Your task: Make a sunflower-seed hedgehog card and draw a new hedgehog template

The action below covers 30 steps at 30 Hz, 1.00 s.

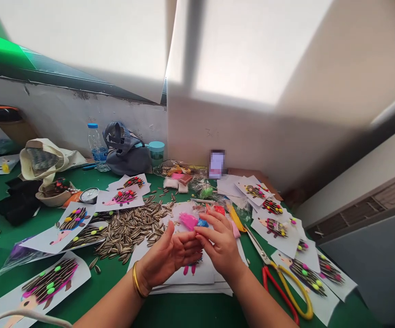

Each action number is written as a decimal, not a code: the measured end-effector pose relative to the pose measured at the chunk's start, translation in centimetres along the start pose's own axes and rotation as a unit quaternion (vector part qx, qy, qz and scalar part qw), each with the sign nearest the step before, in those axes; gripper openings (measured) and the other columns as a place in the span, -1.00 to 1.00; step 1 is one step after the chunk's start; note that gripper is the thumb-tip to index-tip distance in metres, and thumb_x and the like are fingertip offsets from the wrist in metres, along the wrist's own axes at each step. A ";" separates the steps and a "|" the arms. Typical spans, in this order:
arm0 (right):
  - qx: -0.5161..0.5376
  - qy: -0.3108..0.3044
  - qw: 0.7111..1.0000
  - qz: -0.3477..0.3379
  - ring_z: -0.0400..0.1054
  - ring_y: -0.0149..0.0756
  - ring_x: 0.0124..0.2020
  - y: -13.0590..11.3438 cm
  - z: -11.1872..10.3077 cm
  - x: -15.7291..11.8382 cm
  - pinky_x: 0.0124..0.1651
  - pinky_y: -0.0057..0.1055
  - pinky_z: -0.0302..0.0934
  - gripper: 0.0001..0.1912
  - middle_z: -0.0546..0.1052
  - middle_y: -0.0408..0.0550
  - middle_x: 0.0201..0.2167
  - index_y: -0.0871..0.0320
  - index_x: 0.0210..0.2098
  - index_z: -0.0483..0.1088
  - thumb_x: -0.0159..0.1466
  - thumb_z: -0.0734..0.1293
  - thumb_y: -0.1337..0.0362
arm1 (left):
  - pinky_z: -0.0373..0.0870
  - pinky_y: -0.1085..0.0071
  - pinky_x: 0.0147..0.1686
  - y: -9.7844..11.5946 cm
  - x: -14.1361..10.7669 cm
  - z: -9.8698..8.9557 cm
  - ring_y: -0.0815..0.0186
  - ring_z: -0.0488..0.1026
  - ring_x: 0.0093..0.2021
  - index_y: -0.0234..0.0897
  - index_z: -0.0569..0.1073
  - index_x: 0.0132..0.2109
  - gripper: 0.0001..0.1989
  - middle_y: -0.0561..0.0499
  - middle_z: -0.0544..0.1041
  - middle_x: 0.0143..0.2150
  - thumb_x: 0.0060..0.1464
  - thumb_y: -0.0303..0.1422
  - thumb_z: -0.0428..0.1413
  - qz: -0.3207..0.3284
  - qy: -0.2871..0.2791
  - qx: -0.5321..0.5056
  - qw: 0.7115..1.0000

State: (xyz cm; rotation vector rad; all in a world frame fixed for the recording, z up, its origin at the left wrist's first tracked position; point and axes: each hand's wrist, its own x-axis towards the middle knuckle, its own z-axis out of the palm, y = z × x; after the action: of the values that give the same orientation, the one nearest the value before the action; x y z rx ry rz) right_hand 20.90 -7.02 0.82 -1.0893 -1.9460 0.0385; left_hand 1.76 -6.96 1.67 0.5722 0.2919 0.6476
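My left hand (175, 256) is turned palm up with its fingers stretched out towards the right. Against its fingertips, my right hand (220, 243) has thumb and fingers closed in a pinch; anything between them is hidden. Both hands are above a stack of white paper sheets (141, 260), where part of a drawing with pink feet shows below them. Just beyond the fingers lie a pink lump of what looks like modelling clay (188, 221), a blue lump (202, 223) and a red one (220, 209). A heap of striped sunflower seeds (129, 228) spreads to the left.
Scissors (265, 257) with red and yellow handles lie at right, near several hedgehog pictures (274, 228). More pictures (61, 228) lie at left. A water bottle (98, 150), a grey bag (129, 155) and a phone (216, 164) stand along the wall.
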 end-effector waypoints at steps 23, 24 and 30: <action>0.145 -0.134 0.952 0.236 0.44 -0.22 -0.19 2.7 2.1 -4.1 -0.09 -0.28 0.34 -0.79 0.56 -0.02 -0.23 0.10 -0.20 0.52 0.26 0.25 0.31 | 0.42 0.41 -0.20 1.1 1.5 -2.9 0.29 0.53 -0.21 -0.34 0.50 -0.16 -0.68 -0.13 0.58 -0.23 0.29 -0.21 -0.04 0.138 0.383 0.047 0.912; 0.146 -0.138 0.953 0.229 0.44 -0.22 -0.15 2.7 2.2 -4.0 -0.06 -0.27 0.33 -0.77 0.56 -0.02 -0.22 0.09 -0.18 0.52 0.28 0.23 0.31 | 0.42 0.40 -0.19 1.1 1.5 -2.9 0.29 0.53 -0.21 -0.34 0.50 -0.17 -0.68 -0.13 0.58 -0.23 0.29 -0.21 -0.04 0.137 0.385 0.048 0.912; 0.150 -0.141 0.941 0.267 0.45 -0.22 -0.24 3.1 2.9 -4.2 -0.16 -0.29 0.35 -0.81 0.57 -0.04 -0.26 0.11 -0.21 0.51 0.25 0.26 0.31 | 0.40 0.39 -0.17 0.9 1.6 -2.9 0.29 0.53 -0.22 -0.35 0.51 -0.20 -0.68 -0.14 0.59 -0.24 0.29 -0.23 -0.04 0.136 0.390 0.048 0.909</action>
State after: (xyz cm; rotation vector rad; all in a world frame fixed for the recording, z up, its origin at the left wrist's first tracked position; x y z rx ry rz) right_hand 21.89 -6.95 -5.06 -1.4241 -1.7487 0.8006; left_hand 1.26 -4.17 -0.26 0.4270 1.0127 1.1287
